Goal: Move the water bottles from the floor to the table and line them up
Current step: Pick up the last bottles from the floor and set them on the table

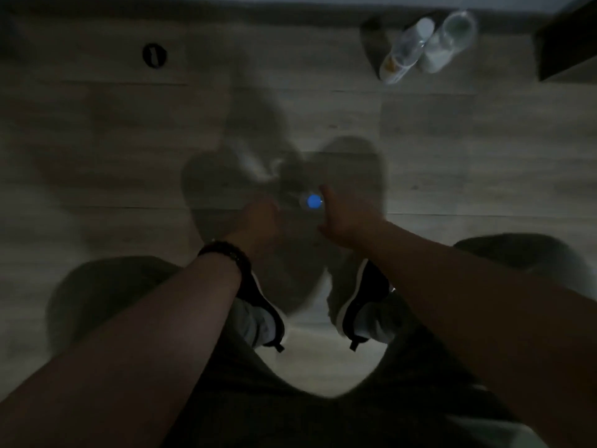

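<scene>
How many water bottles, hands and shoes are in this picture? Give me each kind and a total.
Water bottles: 3 (blue-capped bottle, left far bottle, right far bottle)
Hands: 2 (left hand, right hand)
Shoes: 2 (left shoe, right shoe)
Total: 7

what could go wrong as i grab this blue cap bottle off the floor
The scene is dim and blurred, so the left hand and right hand may close poorly on the blue-capped bottle and tip it. It stands just ahead of the shoes, so a step could kick it.
</scene>
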A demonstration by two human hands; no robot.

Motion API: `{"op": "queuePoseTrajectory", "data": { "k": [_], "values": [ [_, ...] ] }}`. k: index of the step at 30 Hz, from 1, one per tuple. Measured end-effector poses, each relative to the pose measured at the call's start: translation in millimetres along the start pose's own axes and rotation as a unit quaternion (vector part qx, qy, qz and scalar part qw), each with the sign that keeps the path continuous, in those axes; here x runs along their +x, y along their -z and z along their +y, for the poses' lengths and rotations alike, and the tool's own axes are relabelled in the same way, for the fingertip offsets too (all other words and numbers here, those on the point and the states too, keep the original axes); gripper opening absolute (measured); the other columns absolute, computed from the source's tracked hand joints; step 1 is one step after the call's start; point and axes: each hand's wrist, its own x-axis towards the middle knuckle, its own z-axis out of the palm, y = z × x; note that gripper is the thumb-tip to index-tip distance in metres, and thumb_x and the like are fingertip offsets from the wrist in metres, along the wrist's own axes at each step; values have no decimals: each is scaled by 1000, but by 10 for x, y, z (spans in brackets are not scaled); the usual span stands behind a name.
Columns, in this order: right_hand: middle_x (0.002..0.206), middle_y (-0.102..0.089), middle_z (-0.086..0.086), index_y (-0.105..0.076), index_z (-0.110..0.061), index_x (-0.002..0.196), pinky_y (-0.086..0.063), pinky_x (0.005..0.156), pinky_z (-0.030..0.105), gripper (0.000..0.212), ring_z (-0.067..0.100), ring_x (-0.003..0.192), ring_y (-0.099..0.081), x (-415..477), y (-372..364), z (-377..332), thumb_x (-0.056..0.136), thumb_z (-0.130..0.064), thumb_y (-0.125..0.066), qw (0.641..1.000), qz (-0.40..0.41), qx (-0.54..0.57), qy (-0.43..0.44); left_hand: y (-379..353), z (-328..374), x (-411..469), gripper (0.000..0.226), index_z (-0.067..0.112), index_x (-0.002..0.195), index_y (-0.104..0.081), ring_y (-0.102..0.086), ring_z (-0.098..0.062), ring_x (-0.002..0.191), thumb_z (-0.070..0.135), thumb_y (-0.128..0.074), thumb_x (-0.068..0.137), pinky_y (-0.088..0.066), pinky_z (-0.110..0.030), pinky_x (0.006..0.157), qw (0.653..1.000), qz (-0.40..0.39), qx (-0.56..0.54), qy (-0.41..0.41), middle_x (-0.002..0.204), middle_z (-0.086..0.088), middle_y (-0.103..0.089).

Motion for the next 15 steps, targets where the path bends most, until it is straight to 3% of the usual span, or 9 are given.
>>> {"op": "queuePoseTrajectory", "data": {
  "k": [2, 4, 7, 9, 12, 15],
  "values": [
    [138, -55, 19, -33, -16, 151, -50, 99, 44, 73, 38, 122, -58, 316, -164, 39, 89, -29, -71, 999, -26, -26, 34, -112, -1, 358, 38, 2, 127, -61, -58, -37, 122, 18, -65, 93, -45, -37, 97, 1000, -1, 26, 2, 131, -22, -62],
    [139, -51, 21, -26, -19, 154, -52, 94, 45, 82, 40, 118, -59, 554, -298, 73, 89, -36, -73, 994, -48, -79, 56, -187, 18, 691, 42, 4, 132, -58, -56, -36, 125, 16, -66, 92, -45, -39, 100, 999, -7, 44, 2, 136, -20, -59],
    [128, -59, 19, -38, -21, 142, -50, 80, 42, 55, 39, 110, -63, 843, -439, 148, 96, -43, -60, 979, -23, -169, 116, -241, 7, 1142, 31, 0, 125, -64, -59, -35, 122, 14, -59, 97, -46, -39, 98, 998, 4, 68, -15, 132, -22, -63],
    [119, -65, 16, -46, -20, 134, -44, 69, 38, 35, 36, 105, -66, 973, -480, 161, 104, -37, -45, 963, 16, -218, 156, -251, -14, 1350, 30, -1, 124, -64, -61, -37, 120, 12, -60, 97, -49, -42, 98, 998, 4, 61, -18, 130, -24, -64],
    [117, -67, 15, -47, -22, 137, -37, 66, 37, 33, 37, 103, -67, 1042, -481, 152, 107, -29, -35, 954, 23, -236, 185, -234, 32, 1417, 27, -4, 119, -65, -66, -41, 111, 13, -60, 98, -56, -50, 93, 999, -13, 44, -3, 123, -27, -66],
    [121, -65, 16, -48, -23, 138, -38, 69, 36, 34, 37, 107, -66, 947, -356, 153, 106, -29, -37, 963, 23, -206, 171, -108, 116, 1230, 29, 2, 118, -68, -62, -37, 116, 21, -61, 97, -51, -41, 95, 998, 29, 46, -24, 125, -22, -66]
  ]
}}
